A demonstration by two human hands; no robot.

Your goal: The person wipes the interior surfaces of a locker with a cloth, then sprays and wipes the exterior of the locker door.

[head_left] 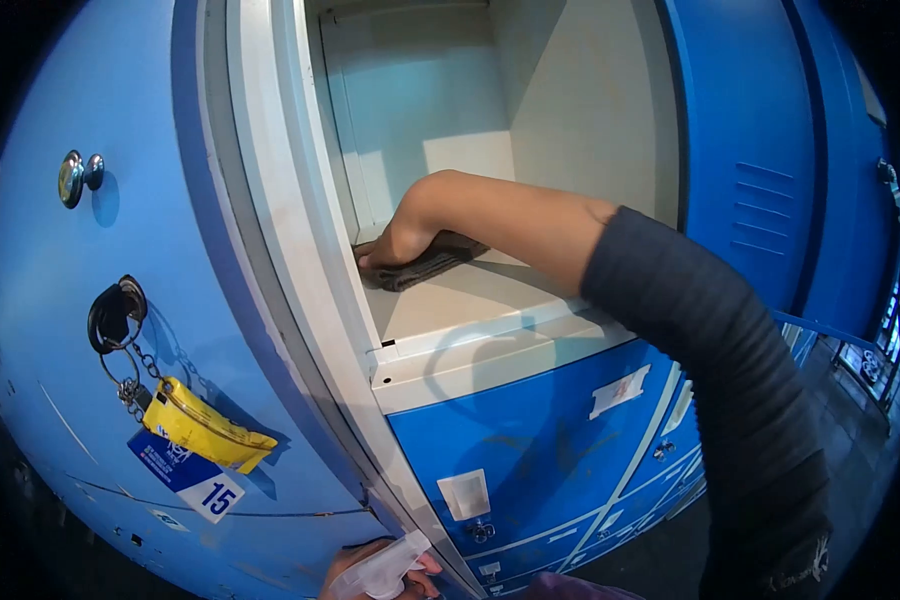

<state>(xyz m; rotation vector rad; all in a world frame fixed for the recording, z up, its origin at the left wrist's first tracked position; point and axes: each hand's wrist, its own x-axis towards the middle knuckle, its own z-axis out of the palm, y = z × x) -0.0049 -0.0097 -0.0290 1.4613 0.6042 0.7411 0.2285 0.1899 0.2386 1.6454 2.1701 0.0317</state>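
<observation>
Inside the opened locker, my right hand (398,240) is bent down at the wrist over a dark folded cloth (425,268). The cloth lies on the locker floor (440,310) near its left wall, and my fingers grip its left end; they are partly hidden. A dark sleeve (710,330) covers most of that arm. At the bottom edge, my left hand (425,580) is closed around a white object that looks like the head of a spray bottle (385,568). The rest of the bottle is out of the frame.
The blue locker door (110,300) stands open at left, with a round knob (80,178). A key ring hangs from its lock with a yellow pouch (205,425) and a tag (185,475) marked 15. More blue lockers (515,440) lie below and right. A metal frame edges the opening.
</observation>
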